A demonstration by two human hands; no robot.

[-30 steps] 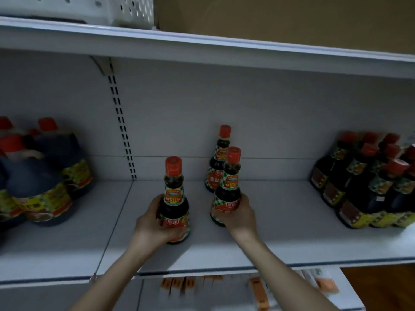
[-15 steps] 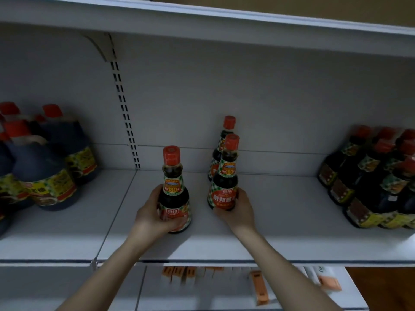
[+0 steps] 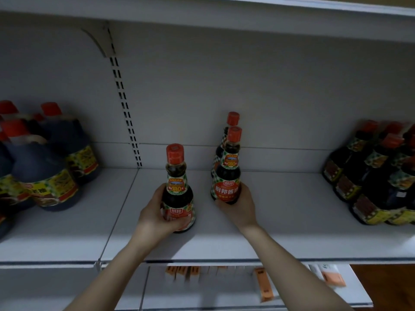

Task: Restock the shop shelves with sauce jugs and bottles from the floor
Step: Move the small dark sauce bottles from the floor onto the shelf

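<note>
On white metal shelf [image 3: 280, 221], mid bay: three small red-capped bottles of dark sauce, all upright, full to the neck. Left hand [image 3: 157, 217] was wrapped round the lower body of the front-left bottle [image 3: 177, 187], thumb and fingers curled over its label. Right hand [image 3: 240, 205] cupped the base of the front-right bottle [image 3: 228, 173], fingers curled round it from the right. Third bottle [image 3: 233, 118] stood just behind that one, untouched. Far left: large red-capped jugs of dark sauce [image 3: 47, 171], at least three. Far right: tight cluster of dark red-capped bottles [image 3: 368, 182], count unclear.
</note>
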